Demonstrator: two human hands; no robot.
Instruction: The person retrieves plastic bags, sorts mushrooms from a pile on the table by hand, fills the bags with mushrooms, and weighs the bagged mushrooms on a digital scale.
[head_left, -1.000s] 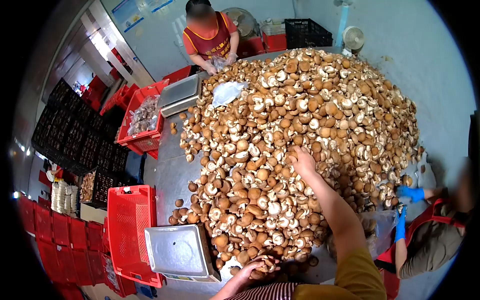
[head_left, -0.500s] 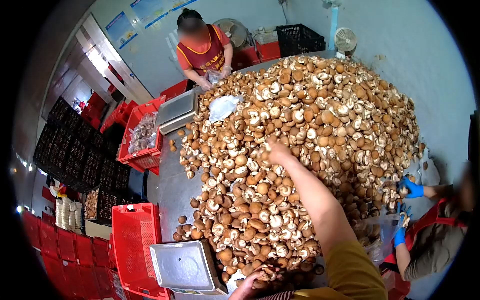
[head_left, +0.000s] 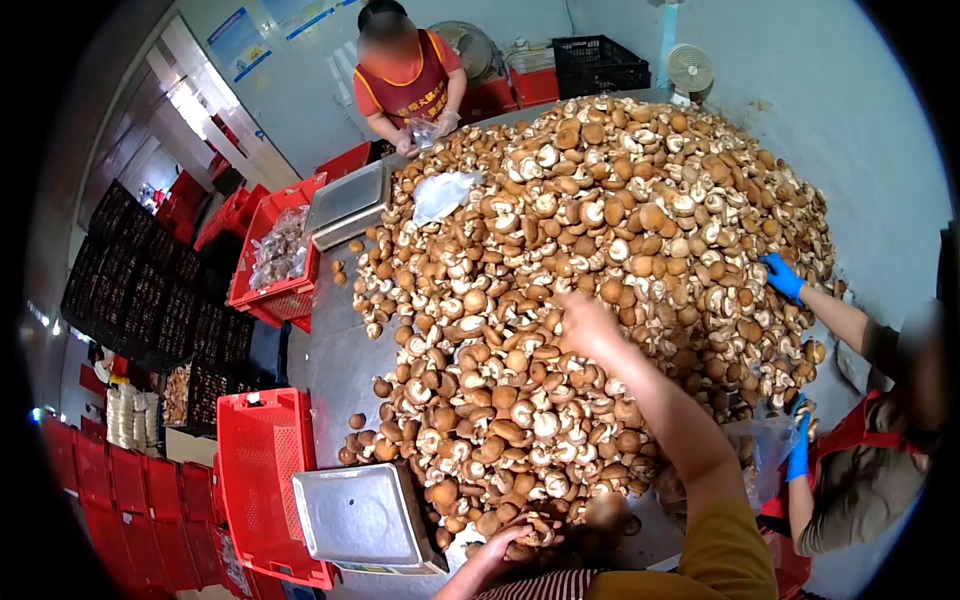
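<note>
Hundreds of loose mushrooms [head_left: 650, 215] lie heaped on the metal table [head_left: 335, 340], ahead of you and spreading off to your right, tipped at every angle with no shared long axis. Your right hand [head_left: 590, 325] is nearer the bulk of them: the arm stretches well forward, and the hand points away and to your left, low over the middle of the heap. Blur and the angle hide its fingertips, so you cannot tell how far they are open or whether they have hold of anything. Your left hand [head_left: 500, 542] rests close to your body at the heap's near edge, palm up, fingers curled partway around a small handful [head_left: 538, 530]. From there, the heap lies forward and to the right, the weighing scale [head_left: 355, 515] stands just to the left, and your right hand is well apart, farther out.
</note>
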